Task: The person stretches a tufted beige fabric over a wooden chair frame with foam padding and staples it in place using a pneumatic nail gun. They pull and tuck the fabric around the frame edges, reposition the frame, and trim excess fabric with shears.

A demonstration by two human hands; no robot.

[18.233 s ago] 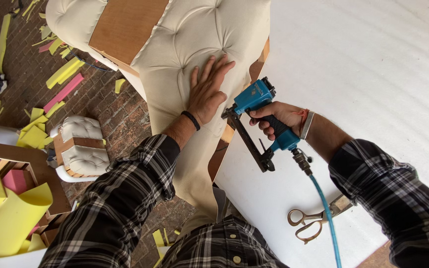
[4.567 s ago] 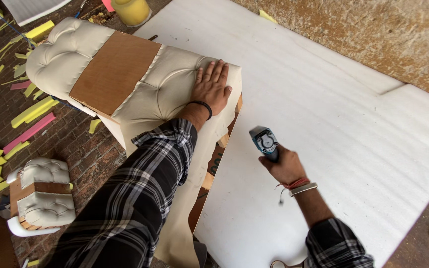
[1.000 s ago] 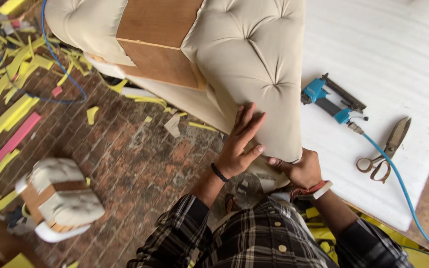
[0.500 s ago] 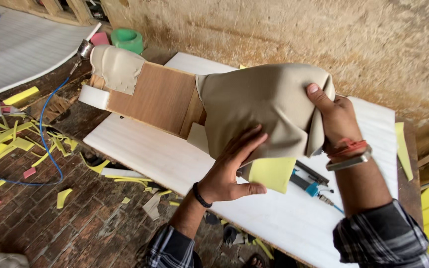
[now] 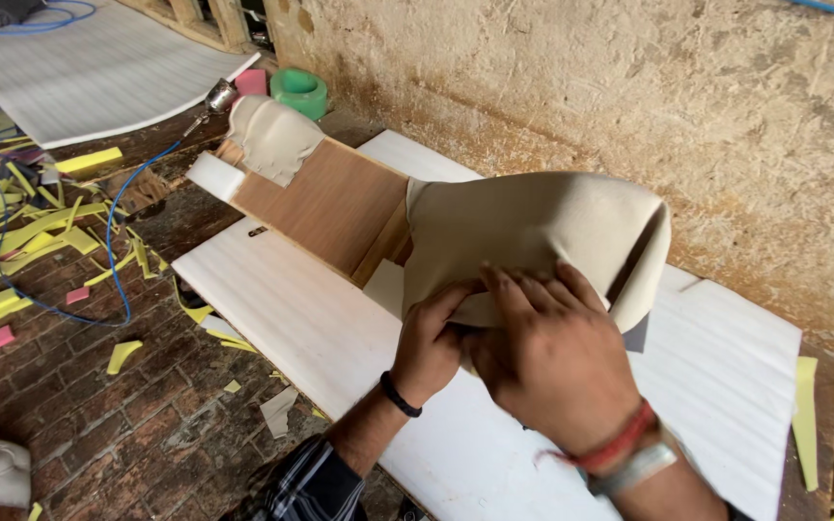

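Head view shows left hand and right hand pinching beige fabric at its lower edge; pull evenly, keeping fingertips beside the fold.

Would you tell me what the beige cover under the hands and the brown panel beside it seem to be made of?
The cover looks like matte faux leather or vinyl: smooth, folding softly, though woven fabric is possible. The panel looks like plywood: flat, brown, fine straight grain, unfinished.

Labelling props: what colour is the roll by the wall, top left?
Green, the roll, beside a pink foam block; the head view shows it clearly.
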